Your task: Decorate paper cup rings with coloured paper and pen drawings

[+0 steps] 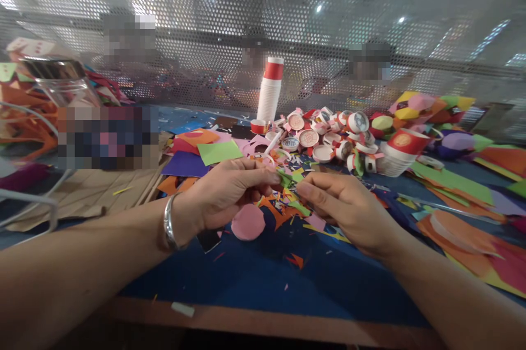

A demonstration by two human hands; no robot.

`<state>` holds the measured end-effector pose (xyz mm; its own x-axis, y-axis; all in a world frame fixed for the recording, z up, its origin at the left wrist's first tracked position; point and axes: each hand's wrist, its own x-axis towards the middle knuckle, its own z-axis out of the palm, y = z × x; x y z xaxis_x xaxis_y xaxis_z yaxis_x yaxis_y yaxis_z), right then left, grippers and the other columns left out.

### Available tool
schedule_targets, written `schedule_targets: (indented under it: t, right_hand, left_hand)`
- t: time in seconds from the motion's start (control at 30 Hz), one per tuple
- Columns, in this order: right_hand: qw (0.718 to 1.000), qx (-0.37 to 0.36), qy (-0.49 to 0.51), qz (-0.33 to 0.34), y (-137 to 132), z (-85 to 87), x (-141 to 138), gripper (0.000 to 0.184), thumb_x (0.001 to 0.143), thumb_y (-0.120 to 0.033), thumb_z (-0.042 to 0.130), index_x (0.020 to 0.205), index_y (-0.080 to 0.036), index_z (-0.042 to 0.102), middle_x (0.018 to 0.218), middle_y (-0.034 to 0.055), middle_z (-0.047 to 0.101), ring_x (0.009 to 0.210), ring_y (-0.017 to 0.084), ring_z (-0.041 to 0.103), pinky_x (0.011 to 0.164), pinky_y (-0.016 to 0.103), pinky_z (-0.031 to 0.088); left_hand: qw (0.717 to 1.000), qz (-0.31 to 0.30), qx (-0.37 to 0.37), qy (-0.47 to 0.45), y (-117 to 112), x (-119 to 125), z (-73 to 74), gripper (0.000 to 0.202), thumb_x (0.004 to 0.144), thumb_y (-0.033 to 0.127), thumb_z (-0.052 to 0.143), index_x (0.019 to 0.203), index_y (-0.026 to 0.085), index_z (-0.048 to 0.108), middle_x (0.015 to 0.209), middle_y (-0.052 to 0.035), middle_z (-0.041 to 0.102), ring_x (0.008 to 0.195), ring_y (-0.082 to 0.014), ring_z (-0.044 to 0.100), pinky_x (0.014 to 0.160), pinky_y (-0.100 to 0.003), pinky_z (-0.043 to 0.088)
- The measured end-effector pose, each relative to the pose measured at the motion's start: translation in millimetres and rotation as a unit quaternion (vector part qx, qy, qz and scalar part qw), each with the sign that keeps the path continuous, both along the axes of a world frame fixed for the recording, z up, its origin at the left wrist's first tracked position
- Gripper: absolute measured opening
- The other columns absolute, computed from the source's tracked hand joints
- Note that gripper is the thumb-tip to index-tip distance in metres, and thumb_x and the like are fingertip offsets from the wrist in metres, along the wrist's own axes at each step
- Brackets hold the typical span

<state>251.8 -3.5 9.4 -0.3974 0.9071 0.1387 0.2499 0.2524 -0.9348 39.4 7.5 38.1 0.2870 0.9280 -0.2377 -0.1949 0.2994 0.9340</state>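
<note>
My left hand (pixel 224 194) and my right hand (pixel 343 205) meet above the blue table (pixel 255 279), both pinched on a small green paper scrap (pixel 286 178) held between their fingertips. A silver bracelet (pixel 169 222) sits on my left wrist. A pink paper circle (pixel 247 222) lies just below my left hand. Orange, green and yellow paper cuttings (pixel 287 207) litter the table under the hands.
A stack of white and red paper cups (pixel 270 90) stands at the back. Several cut cup rings and bottoms (pixel 329 136) pile up right of it. Coloured paper sheets (pixel 460 191) lie right, and a green sheet (pixel 219 151) lies left. A perforated metal screen (pixel 263 21) closes the far side.
</note>
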Motion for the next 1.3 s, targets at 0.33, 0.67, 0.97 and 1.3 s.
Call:
schedule_targets:
  t: [0.33,0.67,0.97,1.3]
  right_hand:
    - [1.000,0.003,0.006,-0.006,-5,1.1,-4,0.052,0.093,-0.063,0.063,0.067,-0.021,0.047,0.058,-0.0084,0.029,0.049,0.007,0.024,0.043,0.026,0.016]
    - [0.998,0.010,0.034,-0.043,0,-5.7,-2,0.049,0.095,-0.061,0.062,0.069,-0.021,0.049,0.061,-0.0079,0.028,0.050,0.008,0.020,0.042,0.026,0.014]
    - [0.994,-0.037,0.082,-0.059,5,-8.1,-3,0.046,0.089,-0.063,0.068,0.077,-0.020,0.058,0.057,-0.0103,0.025,0.049,0.007,0.015,0.043,0.026,0.011]
    - [0.995,0.014,0.014,-0.097,7,-5.9,2,0.048,0.084,-0.066,0.072,0.080,-0.020,0.063,0.052,-0.0099,0.028,0.046,0.008,0.020,0.044,0.028,0.011]
  left_hand:
    - [1.000,-0.007,0.001,-0.017,1,-1,-1.6,0.013,0.071,0.010,0.082,0.065,0.013,0.070,0.060,0.0020,0.062,0.056,-0.0052,0.053,0.053,-0.017,0.038]
    - [1.000,-0.019,0.003,-0.013,0,-3,-2.0,0.013,0.077,0.010,0.078,0.066,0.012,0.072,0.062,0.0012,0.065,0.055,-0.0047,0.054,0.052,-0.017,0.039]
    - [0.987,-0.046,0.127,0.083,7,-8,-10.4,0.014,0.081,0.023,0.079,0.075,0.014,0.069,0.072,0.0012,0.066,0.061,-0.0067,0.056,0.057,-0.019,0.042]
    - [0.871,-0.234,0.313,0.298,-8,-3,-10.7,0.006,0.082,0.026,0.078,0.078,0.022,0.078,0.081,-0.0010,0.074,0.074,-0.0158,0.064,0.067,-0.026,0.043]
